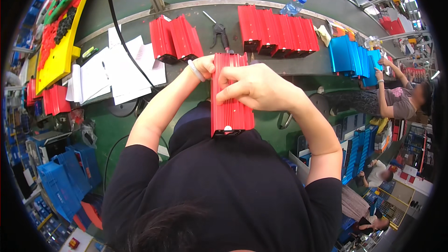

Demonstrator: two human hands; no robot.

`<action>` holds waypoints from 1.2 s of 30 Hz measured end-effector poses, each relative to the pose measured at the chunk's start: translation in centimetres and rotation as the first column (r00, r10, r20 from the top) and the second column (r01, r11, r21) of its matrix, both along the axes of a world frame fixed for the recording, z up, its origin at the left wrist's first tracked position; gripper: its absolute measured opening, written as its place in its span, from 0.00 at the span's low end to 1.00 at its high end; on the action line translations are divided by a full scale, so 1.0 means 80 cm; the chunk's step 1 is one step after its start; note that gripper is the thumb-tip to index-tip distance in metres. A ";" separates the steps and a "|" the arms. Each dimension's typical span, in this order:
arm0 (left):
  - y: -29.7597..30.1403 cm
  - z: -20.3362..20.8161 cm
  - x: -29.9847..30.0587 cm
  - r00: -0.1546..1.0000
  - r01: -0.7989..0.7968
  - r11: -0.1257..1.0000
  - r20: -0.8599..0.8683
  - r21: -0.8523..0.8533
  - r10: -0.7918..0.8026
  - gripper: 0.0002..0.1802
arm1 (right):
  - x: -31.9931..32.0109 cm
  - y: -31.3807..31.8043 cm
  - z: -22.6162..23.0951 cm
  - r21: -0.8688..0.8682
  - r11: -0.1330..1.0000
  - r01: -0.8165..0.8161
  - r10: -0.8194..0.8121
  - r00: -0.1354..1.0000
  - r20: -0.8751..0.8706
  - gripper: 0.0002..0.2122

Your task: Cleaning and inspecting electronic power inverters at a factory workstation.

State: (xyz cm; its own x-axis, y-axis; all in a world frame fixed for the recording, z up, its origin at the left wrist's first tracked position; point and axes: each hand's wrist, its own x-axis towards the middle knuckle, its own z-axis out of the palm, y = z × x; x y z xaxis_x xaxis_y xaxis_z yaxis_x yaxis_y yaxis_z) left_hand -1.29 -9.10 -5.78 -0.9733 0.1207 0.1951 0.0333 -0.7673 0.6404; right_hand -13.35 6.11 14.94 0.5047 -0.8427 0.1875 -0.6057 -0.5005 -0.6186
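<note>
A long red finned metal case is held upright in front of my chest, its dark end facing me. My left hand, with a pale band at the wrist, is closed on the case's far left edge. My right hand lies across the case from the right, its fingers bent against the ribbed face; its fingers under the case are hidden. Just beyond the case, an air blow gun with a thin nozzle lies on the bench.
Red cases stand on the bench in a pair at left and a row at right. Paper sheets lie left, beside a hanging black cable. Beyond the row is a water bottle. Farther right, a co-worker handles blue cases.
</note>
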 end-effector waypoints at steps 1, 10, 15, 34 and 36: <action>0.001 0.000 0.000 1.000 -0.004 1.000 0.001 -0.003 0.004 0.34 | 0.001 0.001 -0.001 0.021 0.999 -0.031 0.030 0.998 0.047 0.14; -0.001 -0.009 -0.008 0.999 -0.029 1.000 0.043 0.003 0.029 0.32 | -0.015 -0.018 -0.004 0.099 0.981 0.166 -0.191 0.910 0.368 0.08; 0.005 -0.024 -0.023 0.994 -0.068 0.997 0.090 0.036 0.065 0.32 | -0.009 -0.023 0.005 -0.072 0.997 -0.003 0.006 0.999 0.048 0.06; -0.015 -0.093 -0.037 0.981 -0.187 0.980 0.062 0.070 0.183 0.32 | 0.027 -0.035 0.044 -0.154 0.845 -0.512 0.295 0.687 -0.665 0.03; -0.015 -0.099 -0.045 0.988 -0.153 0.987 -0.003 0.048 0.153 0.32 | 0.031 -0.031 0.044 -0.197 0.778 -0.596 0.298 0.627 -0.720 0.04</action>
